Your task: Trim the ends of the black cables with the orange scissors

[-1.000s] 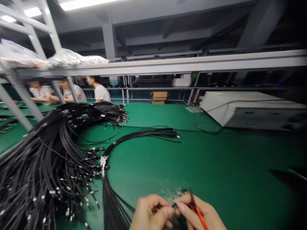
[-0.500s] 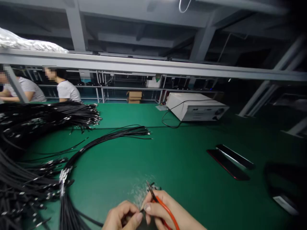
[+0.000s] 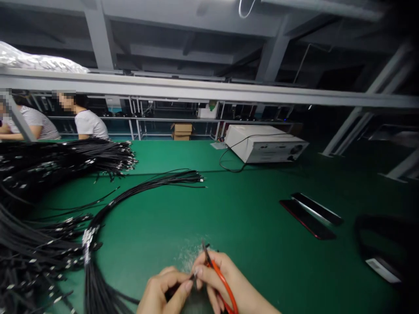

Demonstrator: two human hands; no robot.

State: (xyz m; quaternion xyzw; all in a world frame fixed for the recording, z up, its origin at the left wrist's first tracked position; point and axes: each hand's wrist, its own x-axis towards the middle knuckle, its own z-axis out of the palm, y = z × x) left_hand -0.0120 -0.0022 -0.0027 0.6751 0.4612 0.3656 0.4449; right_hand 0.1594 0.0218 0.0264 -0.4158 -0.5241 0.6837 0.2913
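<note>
- Bench (image 3: pixel 248 209): green, open in the middle, widest room ahead and to the right of the hands, as far as the red-edged phone (image 3: pixel 304 222) and white box (image 3: pixel 275 151).
- Left side tighter — bundle (image 3: pixel 99 214) curved close by, pile (image 3: pixel 65 152) beyond it.
- Rail (image 3: pixel 196 88) crossed above the bench's far part.
- Cable (image 3: pixel 192 276): small dark end, low in view between both hands' fingertips; long axis slanted, rising slightly to the right. Which end was its tip, could not tell.
- Left hand (image 3: pixel 163 290): thumb and finger pinched together on the cable.
- Right hand (image 3: pixel 238 280): fingertips at the cable, cutters (image 3: pixel 225 280) gripped in the same hand — blades pointed up and slightly left, orange handles down to the right.
- Clear bits (image 3: pixel 186 256) lay scattered just beyond the fingers.
</note>
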